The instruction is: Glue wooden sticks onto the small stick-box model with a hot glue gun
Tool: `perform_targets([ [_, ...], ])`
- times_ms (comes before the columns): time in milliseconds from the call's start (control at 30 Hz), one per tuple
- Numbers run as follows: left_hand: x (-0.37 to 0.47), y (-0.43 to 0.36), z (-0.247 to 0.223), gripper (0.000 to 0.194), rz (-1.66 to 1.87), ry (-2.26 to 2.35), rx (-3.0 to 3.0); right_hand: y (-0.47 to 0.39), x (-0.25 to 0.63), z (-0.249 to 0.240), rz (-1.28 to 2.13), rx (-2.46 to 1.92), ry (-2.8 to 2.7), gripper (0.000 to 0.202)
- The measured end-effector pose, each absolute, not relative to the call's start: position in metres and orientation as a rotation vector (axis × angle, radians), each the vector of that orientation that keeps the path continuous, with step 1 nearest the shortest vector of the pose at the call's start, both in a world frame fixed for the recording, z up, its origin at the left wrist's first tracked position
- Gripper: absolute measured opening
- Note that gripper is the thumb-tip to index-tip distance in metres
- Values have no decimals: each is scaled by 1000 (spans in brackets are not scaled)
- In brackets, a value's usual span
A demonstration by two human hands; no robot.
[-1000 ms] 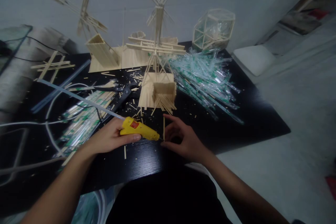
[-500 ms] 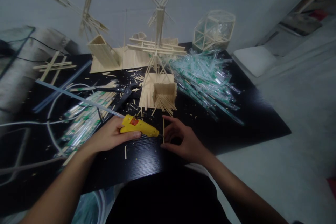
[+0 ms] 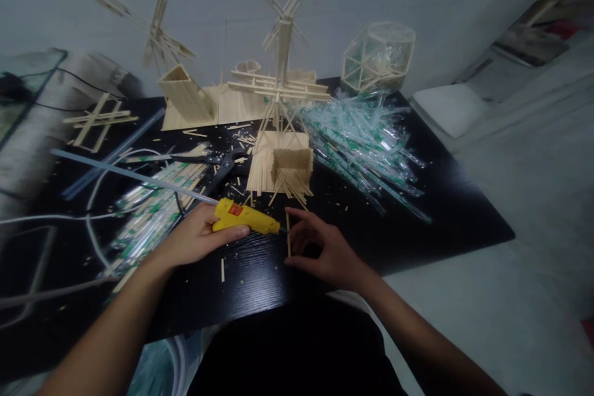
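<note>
Glue gun, yellow, is sitting in the left hand, fingers closing around it, thumb lying along its lower side. Translucent glue stick is running out of its rear toward the left side of the black tabletop. Right hand is holding a short wooden stick between index finger and thumb, one at each end, remaining fingers curling behind. Nozzle is pointing at the stick's middle; cannot tell whether it is touching. Both hands are working above the tabletop, close to the middle of its near edge. Loose wooden piece is lying below the gun, nearer that edge. Beyond the hands, a windmill model is standing on a base, an open box on the base's near part, thin sticks spilling from it. Black cutters are lying left of the base, among scraps. Farther left, wrapped sticks are lying in a bundle. Clear wrappers are heaping toward the right edge; a polyhedral frame is standing by the far right corner.
</note>
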State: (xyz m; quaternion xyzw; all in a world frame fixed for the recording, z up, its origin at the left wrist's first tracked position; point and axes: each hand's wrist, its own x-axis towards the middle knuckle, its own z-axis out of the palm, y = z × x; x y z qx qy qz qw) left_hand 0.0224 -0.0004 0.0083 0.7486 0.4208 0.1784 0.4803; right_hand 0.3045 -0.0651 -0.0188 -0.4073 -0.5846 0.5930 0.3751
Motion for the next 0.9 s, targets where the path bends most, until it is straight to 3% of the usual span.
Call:
perform_targets([
  [533, 24, 1, 14, 27, 514, 1115, 1880, -65, 305, -20, 1518, -1011, -1505, 80],
  [900, 26, 3, 19, 40, 538, 1295, 1866, -66, 305, -17, 1545, -967, -1370, 79],
])
